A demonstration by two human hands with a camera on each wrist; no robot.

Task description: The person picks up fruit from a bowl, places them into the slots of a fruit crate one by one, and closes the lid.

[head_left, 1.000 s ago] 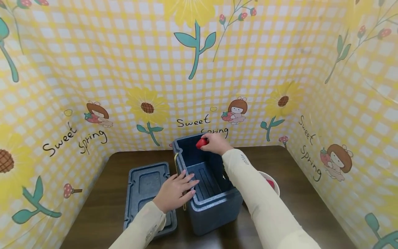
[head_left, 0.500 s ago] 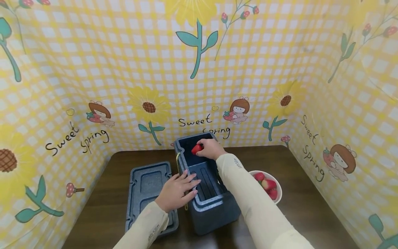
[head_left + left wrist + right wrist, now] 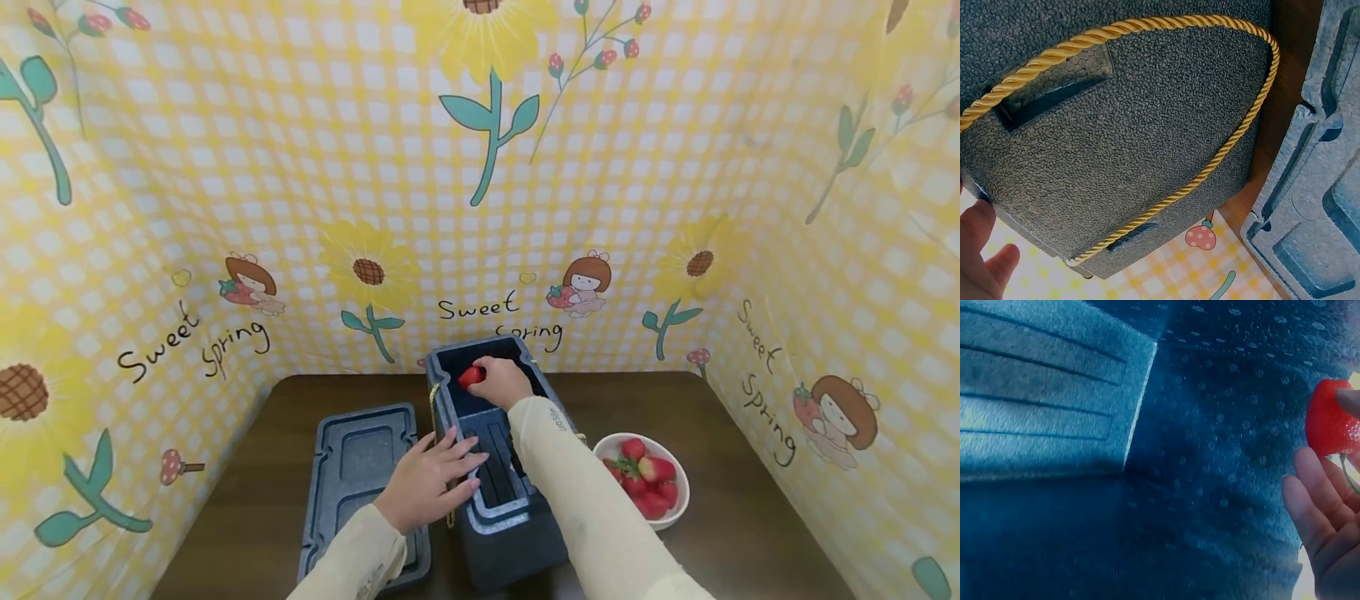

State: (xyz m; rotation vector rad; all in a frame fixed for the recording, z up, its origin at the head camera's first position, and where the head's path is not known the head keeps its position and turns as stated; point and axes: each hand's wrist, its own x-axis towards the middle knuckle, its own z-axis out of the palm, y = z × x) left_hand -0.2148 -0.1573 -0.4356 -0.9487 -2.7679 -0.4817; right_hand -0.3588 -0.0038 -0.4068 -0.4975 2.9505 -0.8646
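My right hand [image 3: 506,383] pinches a red strawberry [image 3: 470,378] inside the far end of a dark blue foam box [image 3: 517,550]. In the right wrist view, thumb and fingers grip the strawberry [image 3: 1327,422] above the grooved box floor [image 3: 1035,375], a thin green stem hanging from it. My left hand [image 3: 429,485] rests on the box's left rim, its fingers spread and reaching over the edge. Below those fingers, a twisted gold rope handle [image 3: 1210,165] loops across the outer side in the left wrist view. My right sleeve covers part of the box's right side.
Left of the box lies its recessed lid [image 3: 367,442], partly under my left forearm. A white bowl [image 3: 685,498] of several strawberries [image 3: 647,479] stands on the right of the brown table [image 3: 742,533]. Yellow checked cloth [image 3: 480,242] encloses the table's back and sides.
My right hand has lowered the strawberry into the box and shifted slightly left. The bowl, mostly hidden by my sleeve before, now shows fully. My left hand stays on the rim.
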